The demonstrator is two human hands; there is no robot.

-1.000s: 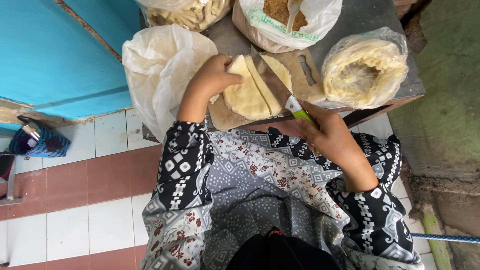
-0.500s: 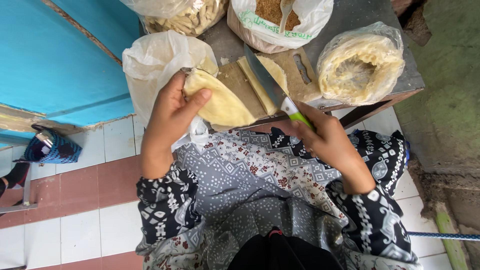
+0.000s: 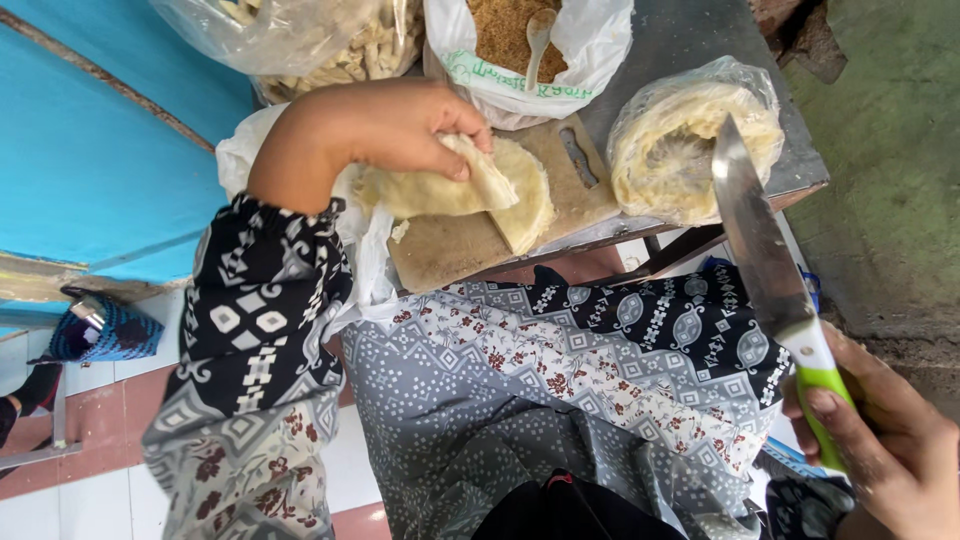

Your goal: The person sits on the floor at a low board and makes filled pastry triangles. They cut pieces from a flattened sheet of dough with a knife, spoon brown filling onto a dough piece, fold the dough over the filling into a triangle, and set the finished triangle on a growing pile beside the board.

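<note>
One pale flatbread (image 3: 440,190) folds in your left hand (image 3: 385,125) above the wooden board (image 3: 450,250) on the surface (image 3: 690,40). Your right hand (image 3: 880,450) grips a green-handled knife (image 3: 770,280), blade raised clear beside a bagged stack of flatbreads (image 3: 690,140).

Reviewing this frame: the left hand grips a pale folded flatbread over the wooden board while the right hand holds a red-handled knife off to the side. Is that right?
Not quite: the head view shows the knife has a green handle, not red. The rest holds: the left hand grips the folded flatbread over the wooden board, and the right hand holds the knife aside.
</note>
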